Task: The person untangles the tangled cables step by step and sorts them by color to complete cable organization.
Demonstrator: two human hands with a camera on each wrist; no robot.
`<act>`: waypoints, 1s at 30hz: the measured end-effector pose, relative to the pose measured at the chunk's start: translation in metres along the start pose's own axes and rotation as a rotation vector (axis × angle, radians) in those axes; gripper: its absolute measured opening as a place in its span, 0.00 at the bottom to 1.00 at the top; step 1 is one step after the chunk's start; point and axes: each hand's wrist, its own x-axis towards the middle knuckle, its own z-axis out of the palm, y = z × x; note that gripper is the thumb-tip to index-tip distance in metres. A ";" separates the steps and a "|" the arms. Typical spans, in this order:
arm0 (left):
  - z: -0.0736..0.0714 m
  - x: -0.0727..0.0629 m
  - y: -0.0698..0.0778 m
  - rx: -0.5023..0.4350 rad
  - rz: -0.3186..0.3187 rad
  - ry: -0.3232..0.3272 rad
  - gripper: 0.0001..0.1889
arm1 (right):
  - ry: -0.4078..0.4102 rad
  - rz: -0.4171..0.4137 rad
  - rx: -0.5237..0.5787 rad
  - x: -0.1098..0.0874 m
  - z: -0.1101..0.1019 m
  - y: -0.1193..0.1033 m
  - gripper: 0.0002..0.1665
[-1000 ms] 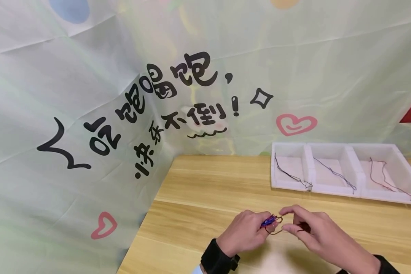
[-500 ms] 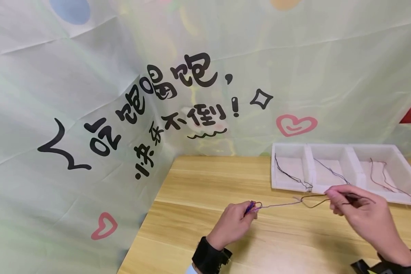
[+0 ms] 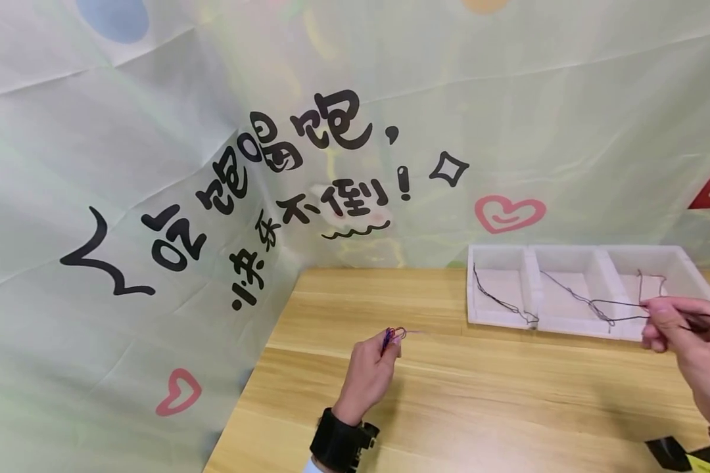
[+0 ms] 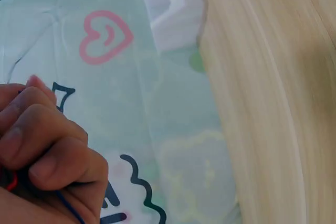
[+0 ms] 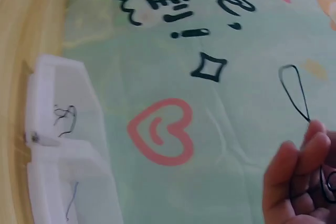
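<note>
Left hand: my left hand [image 3: 368, 374] is raised above the desk [image 3: 479, 407], fingers curled, gripping a bundle of blue and red strands [image 3: 388, 338].
Bundle: held at the thumb side; small loops and one faint strand project to the right.
Right hand: my right hand [image 3: 695, 335] pinches a dark thread loop [image 3: 618, 303] between thumb and fingers.
Loop: the narrow end extends toward the left, seen against the middle and right compartments; contact with the tray cannot be told.
Tray: white, three compartments [image 3: 503, 324], at the rear right of the desk.
Tray contents: black thread [image 3: 496, 301] at left; thin bluish thread [image 3: 568, 291] in the middle; another thread [image 3: 640, 284] at right, partly covered by my right hand.
Backdrop: pale printed cloth [image 3: 568, 144] behind the tray.
</note>
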 end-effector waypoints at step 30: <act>0.007 -0.010 -0.001 -0.119 -0.024 -0.136 0.15 | -0.390 0.400 -0.436 0.053 0.049 0.063 0.25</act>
